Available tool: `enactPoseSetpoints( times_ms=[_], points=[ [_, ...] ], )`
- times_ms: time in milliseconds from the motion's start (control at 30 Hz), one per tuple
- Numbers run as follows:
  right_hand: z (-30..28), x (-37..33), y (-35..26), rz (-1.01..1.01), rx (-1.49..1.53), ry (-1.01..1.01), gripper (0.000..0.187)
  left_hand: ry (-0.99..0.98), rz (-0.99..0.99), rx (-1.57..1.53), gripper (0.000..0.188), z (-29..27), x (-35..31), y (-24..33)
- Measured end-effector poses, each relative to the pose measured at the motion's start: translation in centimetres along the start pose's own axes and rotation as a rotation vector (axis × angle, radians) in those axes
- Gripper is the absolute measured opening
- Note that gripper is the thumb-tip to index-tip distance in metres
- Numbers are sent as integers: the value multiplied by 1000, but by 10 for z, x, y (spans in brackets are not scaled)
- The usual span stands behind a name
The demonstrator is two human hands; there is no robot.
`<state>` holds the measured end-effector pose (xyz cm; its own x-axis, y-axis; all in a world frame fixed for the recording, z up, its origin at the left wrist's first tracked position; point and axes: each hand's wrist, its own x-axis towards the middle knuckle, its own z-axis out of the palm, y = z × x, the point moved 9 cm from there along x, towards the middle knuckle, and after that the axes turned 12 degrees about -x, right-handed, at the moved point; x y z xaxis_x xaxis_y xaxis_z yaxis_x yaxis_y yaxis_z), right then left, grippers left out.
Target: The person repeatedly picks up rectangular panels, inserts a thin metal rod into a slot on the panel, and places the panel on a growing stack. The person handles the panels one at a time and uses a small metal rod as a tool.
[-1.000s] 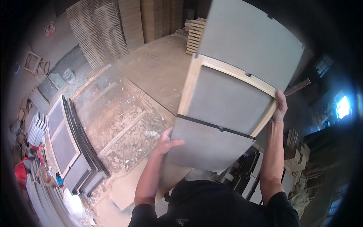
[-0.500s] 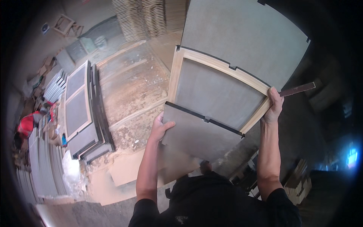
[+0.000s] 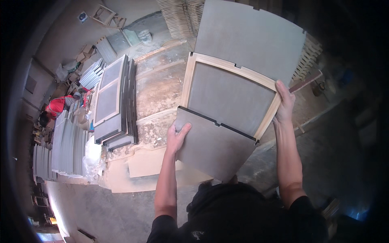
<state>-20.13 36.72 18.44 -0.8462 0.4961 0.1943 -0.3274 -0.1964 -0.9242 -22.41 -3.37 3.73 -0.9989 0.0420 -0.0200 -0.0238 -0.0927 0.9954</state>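
A long, slightly curved grey panel [image 3: 249,36] with a pale wooden frame [image 3: 188,81] across its middle is held up in front of my body. Black-edged notches line its cross edges. My left hand [image 3: 177,137] grips the lower left edge, thumb on the grey face and the other fingers hidden behind. On the opposite side my right hand [image 3: 285,99] clasps the edge at the frame's right end. A dark reddish-brown flat stick [image 3: 306,80], looking like a sanding stick, sticks out to the right from behind the right hand; its grip is hidden.
Left of me, similar framed panels [image 3: 108,91] lie stacked on a worn worktable [image 3: 160,83]. Grey boards [image 3: 69,141] and a plastic bag [image 3: 93,156] stand farther left. A person in red [image 3: 56,106] bends down beyond them. Stacked wooden slats [image 3: 180,20] rise behind.
My view has swung, so the table and stacks appear farther right. The panel stays in both hands, slightly turned, with its upper end lower and farther left. Both grips look the same.
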Motion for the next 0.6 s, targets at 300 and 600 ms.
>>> enactPoseSetpoints(
  times_ms=[300,600],
  points=[
    [7,44,88,211,180,-72,35,172,29,277,71,-17,-27,48],
    [26,35,126,328,235,-139,34,268,-4,309,72,-33,-60,50]
  ],
)
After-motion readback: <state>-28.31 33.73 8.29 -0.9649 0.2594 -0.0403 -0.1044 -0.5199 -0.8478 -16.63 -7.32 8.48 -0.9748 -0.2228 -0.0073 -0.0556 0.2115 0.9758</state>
